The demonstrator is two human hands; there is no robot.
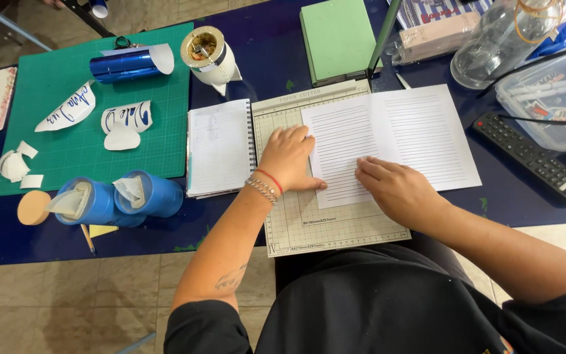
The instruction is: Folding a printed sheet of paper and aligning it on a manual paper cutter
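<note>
A white lined sheet (394, 141) lies across the beige gridded board of a paper cutter (309, 223). My left hand (289, 157), with bracelets on the wrist, lies flat with its fingers on the sheet's left edge. Palm down, my right hand (394, 190) presses on the lower middle of the sheet. The cutter's green arm (382, 36) stands raised at the back. Neither hand grips anything.
A spiral notebook (221, 147) lies just left of the cutter. Further left is a green cutting mat (86, 111) with paper scraps, a blue foil roll (126, 65) and blue cylinders (119, 200). A remote (535, 157), clear box (551, 98) and green book (339, 39) sit right and behind.
</note>
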